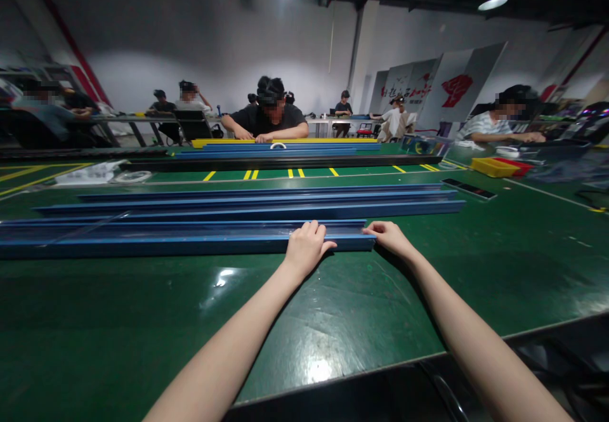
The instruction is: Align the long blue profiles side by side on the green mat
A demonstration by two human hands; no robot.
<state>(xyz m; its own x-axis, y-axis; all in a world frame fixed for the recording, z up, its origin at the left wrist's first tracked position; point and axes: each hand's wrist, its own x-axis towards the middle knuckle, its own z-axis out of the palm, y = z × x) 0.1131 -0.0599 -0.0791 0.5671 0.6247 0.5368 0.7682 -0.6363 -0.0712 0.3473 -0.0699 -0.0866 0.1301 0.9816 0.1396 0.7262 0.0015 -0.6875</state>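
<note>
A long blue channel-shaped rail (190, 244) lies across the green table, nearest to me. My left hand (307, 244) is closed over its front wall near the right end, fingers inside the channel and thumb out to the right. At the rail's right end my right hand (387, 237) has thumb and fingertips pinched together at the end's edge; whether anything small is between them I cannot make out. Just behind lie more blue rails (266, 209), parallel to the first.
Beyond are a black rail (285, 163), yellow rails (304, 141), yellow tape marks and a person (271, 114) leaning over the far side. A flat dark device (469, 188) and a yellow tray (493, 167) are to the right. The table's near edge (342, 377) runs below my arms.
</note>
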